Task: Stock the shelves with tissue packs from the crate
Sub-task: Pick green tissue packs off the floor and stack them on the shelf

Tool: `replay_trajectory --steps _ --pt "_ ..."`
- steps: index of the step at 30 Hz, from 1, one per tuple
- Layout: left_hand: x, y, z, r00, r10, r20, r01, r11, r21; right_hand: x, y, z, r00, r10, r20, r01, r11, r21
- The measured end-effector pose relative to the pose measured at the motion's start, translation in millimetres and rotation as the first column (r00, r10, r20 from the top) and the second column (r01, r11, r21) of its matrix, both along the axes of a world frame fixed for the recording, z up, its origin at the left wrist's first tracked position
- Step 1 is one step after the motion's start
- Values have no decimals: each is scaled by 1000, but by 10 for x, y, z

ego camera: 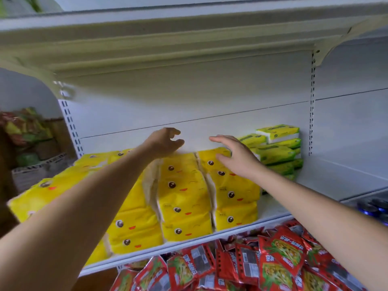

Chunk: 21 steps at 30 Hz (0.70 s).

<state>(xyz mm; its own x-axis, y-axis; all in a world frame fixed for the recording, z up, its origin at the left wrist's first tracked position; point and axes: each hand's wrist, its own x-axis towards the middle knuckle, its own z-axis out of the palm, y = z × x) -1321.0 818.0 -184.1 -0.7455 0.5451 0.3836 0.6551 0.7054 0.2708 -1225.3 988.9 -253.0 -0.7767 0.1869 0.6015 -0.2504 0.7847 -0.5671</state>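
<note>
Yellow plastic-wrapped tissue packs (184, 196) printed with cartoon faces sit in rows on the white metal shelf (273, 208) at centre frame. The left hand (165, 141) is above their back edge, fingers loosely curled, holding nothing. The right hand (233, 156) is spread, fingers straight, over the rightmost row. Whether it touches the packs is unclear. Green-wrapped tissue packs (277, 152) are stacked just to the right.
</note>
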Motion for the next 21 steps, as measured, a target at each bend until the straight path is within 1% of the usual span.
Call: replay_trajectory --steps 6,11,15,18,21 --pt "-190 -1170 196 992 110 -66 -103 990 95 -237 -1159 200 991 132 -35 -126 982 138" --pt "-341 -2273 122 970 213 -119 -196 971 138 -377 -2215 212 963 232 -136 -214 967 139" --pt "-443 -3192 -129 958 283 -35 -272 943 191 -523 -3150 93 940 321 -118 -302 941 154" --pt "-554 -3833 -372 939 340 47 -342 918 200 -661 -3835 -66 910 410 -61 -395 903 170" --pt "-720 -4470 -761 914 388 119 -404 895 187 -817 -4438 -324 895 446 20 -440 874 209"
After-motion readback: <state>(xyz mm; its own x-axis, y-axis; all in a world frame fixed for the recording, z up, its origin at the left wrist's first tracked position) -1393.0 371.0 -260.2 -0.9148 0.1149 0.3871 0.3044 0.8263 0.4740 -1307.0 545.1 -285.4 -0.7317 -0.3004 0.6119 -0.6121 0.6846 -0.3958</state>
